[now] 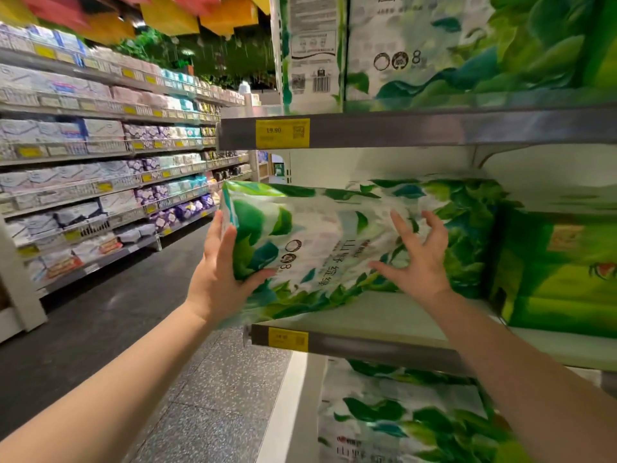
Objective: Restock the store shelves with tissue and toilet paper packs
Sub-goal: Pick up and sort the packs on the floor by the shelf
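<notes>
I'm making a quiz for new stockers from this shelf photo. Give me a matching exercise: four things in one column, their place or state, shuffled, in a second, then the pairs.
Things:
1. left hand
2. right hand
3. leaf-print pack
4. yellow price tag marked 19.90

Places or states:
A. on the front rail of the upper shelf
B. tilted, partly on the middle shelf, its left end past the shelf's end
C. grips the pack's left end
D. fingers spread against the pack's front

Pairs: 1-C, 2-D, 3-B, 4-A
</notes>
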